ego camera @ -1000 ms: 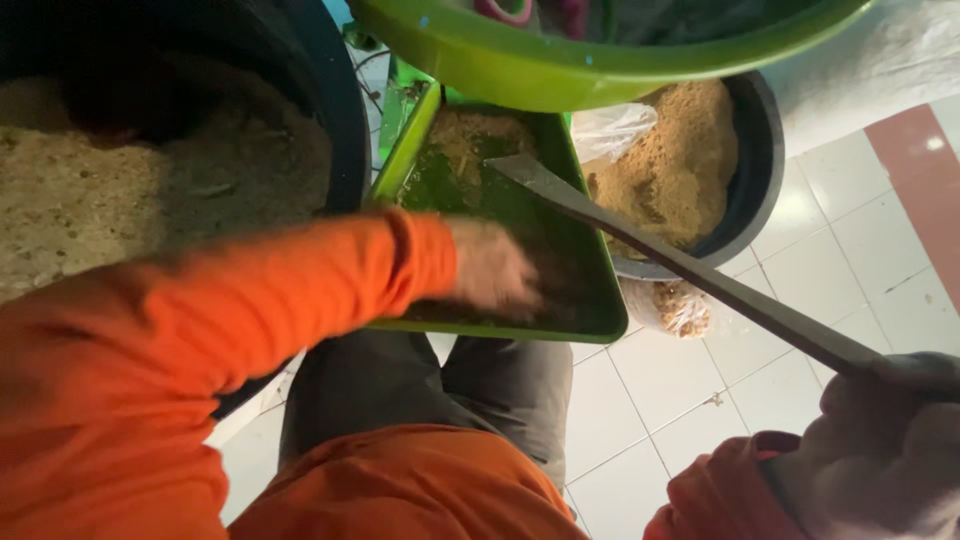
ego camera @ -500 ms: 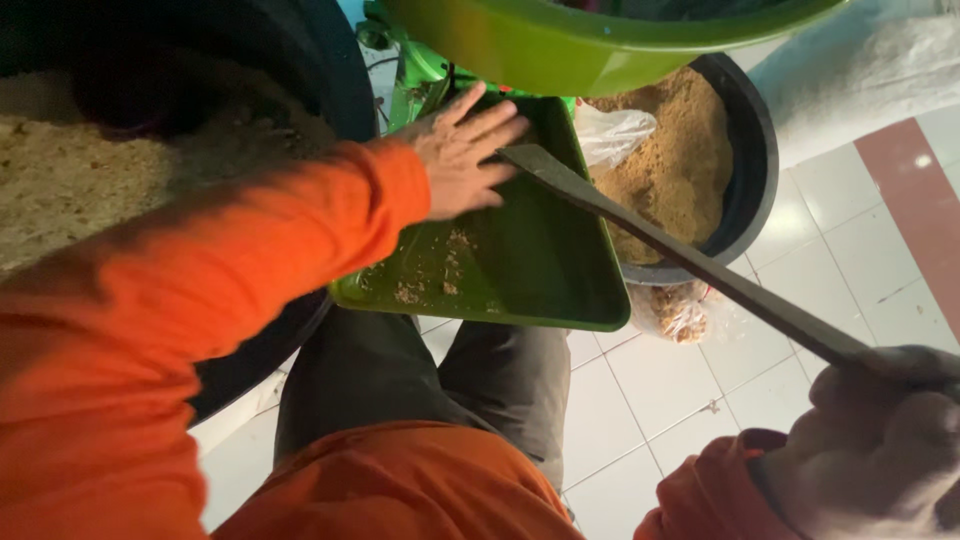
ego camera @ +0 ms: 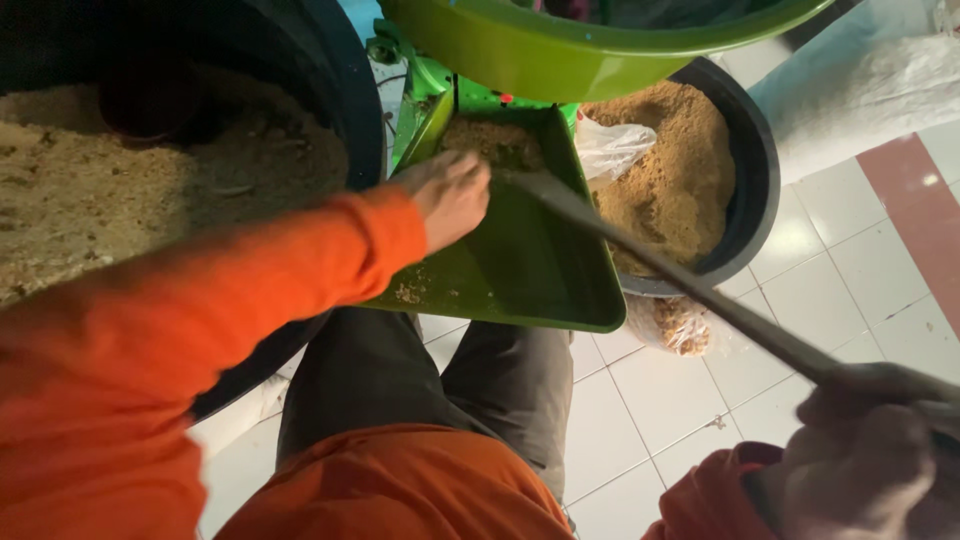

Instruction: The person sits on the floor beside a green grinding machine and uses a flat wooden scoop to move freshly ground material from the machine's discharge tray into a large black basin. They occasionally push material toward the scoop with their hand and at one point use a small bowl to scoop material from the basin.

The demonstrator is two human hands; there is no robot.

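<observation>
Metal rod point(ego camera: 680, 280) runs diagonally, far tip in the green tray point(ego camera: 540, 270), near end gripped by the right hand point(ego camera: 870, 450). Left hand point(ego camera: 450, 195), loosely curled, rests in the tray.

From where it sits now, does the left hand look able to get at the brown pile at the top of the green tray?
Probably yes. The left hand is already inside the green tray, just short of the brown pile, with nothing between them. The long tool held by the right hand lies to the side of that path.
</observation>
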